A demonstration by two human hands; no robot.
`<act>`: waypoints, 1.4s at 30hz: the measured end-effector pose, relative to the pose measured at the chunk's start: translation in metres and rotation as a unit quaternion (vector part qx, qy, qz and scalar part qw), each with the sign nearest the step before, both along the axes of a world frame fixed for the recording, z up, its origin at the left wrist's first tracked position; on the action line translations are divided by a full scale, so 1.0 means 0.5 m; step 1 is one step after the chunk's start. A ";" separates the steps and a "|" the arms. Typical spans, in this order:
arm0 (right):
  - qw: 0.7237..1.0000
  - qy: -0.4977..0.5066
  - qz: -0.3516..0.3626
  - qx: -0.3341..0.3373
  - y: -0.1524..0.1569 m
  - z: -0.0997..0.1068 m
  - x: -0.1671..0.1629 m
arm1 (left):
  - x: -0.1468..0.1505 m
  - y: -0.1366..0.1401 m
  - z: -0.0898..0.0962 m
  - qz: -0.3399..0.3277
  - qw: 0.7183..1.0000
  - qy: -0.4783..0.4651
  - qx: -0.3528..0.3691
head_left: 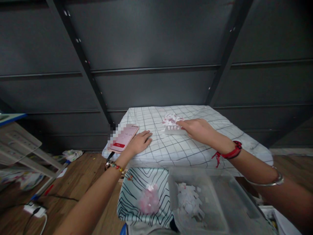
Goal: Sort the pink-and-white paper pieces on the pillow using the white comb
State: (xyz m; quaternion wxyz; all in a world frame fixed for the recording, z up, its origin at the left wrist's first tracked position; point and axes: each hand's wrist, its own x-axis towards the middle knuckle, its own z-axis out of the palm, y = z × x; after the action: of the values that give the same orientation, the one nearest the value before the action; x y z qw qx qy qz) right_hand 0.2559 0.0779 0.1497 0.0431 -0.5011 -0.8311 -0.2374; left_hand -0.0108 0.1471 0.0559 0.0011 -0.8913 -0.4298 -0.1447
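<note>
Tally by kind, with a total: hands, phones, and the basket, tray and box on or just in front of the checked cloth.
Hands (left hand, right hand): 2
Phone: 1
Small white basket: 1
Wavy-lined tray: 1
Translucent box: 1
Total: 6

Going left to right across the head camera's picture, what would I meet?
White plastic power strip, pink rectangular phone, bare left hand, small white plastic basket heaped with pale scraps, bare right hand, red cord bracelet, silver metal bangle.
</note>
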 end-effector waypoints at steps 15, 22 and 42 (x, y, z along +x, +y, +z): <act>0.994 0.045 0.099 0.014 0.016 -0.007 0.041 | 0.005 -0.004 0.005 -0.001 1.000 0.010 0.010; 0.978 0.116 0.165 -0.049 -0.028 -0.004 0.117 | 0.013 -0.019 0.029 -0.038 0.993 0.091 0.067; 0.997 0.018 -0.070 0.020 0.014 0.001 0.127 | 0.156 -0.001 0.014 0.033 0.998 -0.048 -0.024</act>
State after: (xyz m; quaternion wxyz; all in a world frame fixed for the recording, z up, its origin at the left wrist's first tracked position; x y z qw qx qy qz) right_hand 0.3196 0.0849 0.1502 0.0510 -0.5612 -0.7883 -0.2472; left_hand 0.0673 0.1465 0.0626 -0.0361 -0.8685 -0.4616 -0.1769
